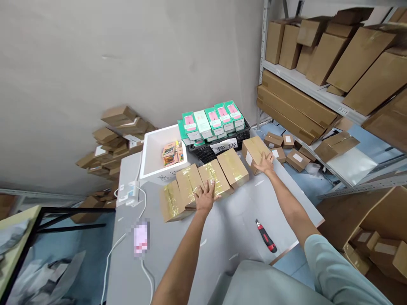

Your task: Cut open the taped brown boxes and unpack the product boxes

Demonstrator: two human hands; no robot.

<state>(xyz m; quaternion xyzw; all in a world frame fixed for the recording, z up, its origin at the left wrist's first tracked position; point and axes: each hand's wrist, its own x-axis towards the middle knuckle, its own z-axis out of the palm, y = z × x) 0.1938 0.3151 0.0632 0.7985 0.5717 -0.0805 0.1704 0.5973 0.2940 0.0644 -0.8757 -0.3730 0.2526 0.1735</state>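
Brown cardboard boxes with shiny clear tape stand in a row on the grey table (235, 233). My left hand (205, 196) lies with its fingers spread on the middle boxes, touching a taped box (190, 182) and the box (213, 174) beside it. At the right end of the row, my right hand (264, 162) rests open on the front edge of another brown box (254, 148), fingers apart. A gap separates that box from its neighbour (233, 167). The red and black utility knife (266, 236) lies near the table's front edge, its tip toward the boxes.
Behind the row are a white bin (148, 156) with small colourful packets and a black crate (206, 153) of green and pink boxes. A blurred phone-like object (141, 238) and white cables lie left. Shelves (305, 84) with cartons stand right; more boxes lie on the floor.
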